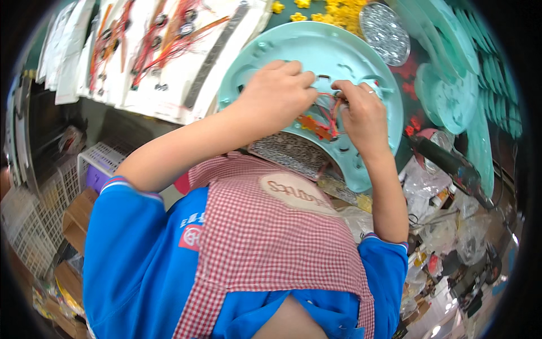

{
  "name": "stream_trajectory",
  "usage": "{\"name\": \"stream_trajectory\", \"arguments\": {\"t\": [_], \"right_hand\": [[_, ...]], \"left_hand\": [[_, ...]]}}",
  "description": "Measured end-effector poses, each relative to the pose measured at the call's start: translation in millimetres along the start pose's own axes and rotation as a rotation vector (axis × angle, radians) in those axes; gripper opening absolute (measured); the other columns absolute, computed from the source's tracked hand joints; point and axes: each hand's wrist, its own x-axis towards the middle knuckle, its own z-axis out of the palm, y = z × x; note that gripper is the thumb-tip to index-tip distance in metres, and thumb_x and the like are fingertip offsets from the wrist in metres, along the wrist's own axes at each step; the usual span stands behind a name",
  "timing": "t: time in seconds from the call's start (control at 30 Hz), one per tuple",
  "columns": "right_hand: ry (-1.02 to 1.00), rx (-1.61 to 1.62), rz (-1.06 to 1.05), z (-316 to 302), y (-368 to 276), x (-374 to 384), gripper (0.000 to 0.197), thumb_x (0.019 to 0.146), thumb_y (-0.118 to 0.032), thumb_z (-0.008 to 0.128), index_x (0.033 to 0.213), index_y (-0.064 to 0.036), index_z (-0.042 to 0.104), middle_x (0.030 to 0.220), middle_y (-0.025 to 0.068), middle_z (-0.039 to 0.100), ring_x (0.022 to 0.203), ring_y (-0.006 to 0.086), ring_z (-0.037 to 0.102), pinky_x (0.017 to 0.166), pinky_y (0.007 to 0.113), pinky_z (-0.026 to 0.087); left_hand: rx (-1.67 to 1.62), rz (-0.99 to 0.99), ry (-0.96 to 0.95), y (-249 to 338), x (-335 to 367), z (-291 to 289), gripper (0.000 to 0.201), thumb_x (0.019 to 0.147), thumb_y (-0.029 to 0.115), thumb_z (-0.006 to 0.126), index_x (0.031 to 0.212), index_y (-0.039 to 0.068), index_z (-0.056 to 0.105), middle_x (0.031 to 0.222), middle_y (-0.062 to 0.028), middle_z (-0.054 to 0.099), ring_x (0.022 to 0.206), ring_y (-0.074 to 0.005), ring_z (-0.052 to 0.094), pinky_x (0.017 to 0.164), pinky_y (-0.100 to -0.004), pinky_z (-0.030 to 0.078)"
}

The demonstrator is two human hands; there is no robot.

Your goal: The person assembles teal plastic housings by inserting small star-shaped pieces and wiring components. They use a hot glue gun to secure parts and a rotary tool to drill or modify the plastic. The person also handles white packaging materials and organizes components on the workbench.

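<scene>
A curved teal plastic shell lies on the table with its inner side up. Inside it sits a narrow orange-brown circuit board with thin red wires running from it. My left hand is over the left part of the shell, its fingers curled; whatever is between the fingertips is hidden. My right hand, wearing a ring, is closed with thumb and forefinger on the wires above the board. Both hands are close together over the shell's middle.
Wired parts lie on white sheets at the left. Yellow star-shaped pieces and a round tin of small metal parts stand behind the shell. More teal shells and a dark power screwdriver are at the right.
</scene>
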Motion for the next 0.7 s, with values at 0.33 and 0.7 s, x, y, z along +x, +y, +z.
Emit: {"name": "stream_trajectory", "arguments": {"t": [0.33, 0.7], "right_hand": [[0.05, 0.228, -0.039, -23, -24, -5, 0.021, 0.074, -0.001, 0.067, 0.094, -0.0028, 0.065, 0.088, 0.0089, 0.064, 0.079, 0.024, 0.06, 0.07, 0.034, 0.048], [0.036, 0.347, 0.201, -2, -44, -2, 0.025, 0.071, -0.002, 0.071, 0.092, 0.0003, 0.06, 0.087, 0.0064, 0.062, 0.079, 0.0182, 0.056, 0.072, 0.029, 0.045]], "left_hand": [[0.106, -0.062, -0.105, 5, 0, -6, 0.008, 0.066, 0.015, 0.064, 0.073, 0.011, 0.062, 0.085, -0.0003, 0.059, 0.081, -0.018, 0.059, 0.071, -0.0296, 0.046], [-0.203, -0.245, -0.249, 2, 7, -30, 0.019, 0.072, 0.019, 0.069, 0.085, 0.005, 0.065, 0.076, -0.0061, 0.067, 0.074, -0.0249, 0.065, 0.062, -0.034, 0.05]]}}
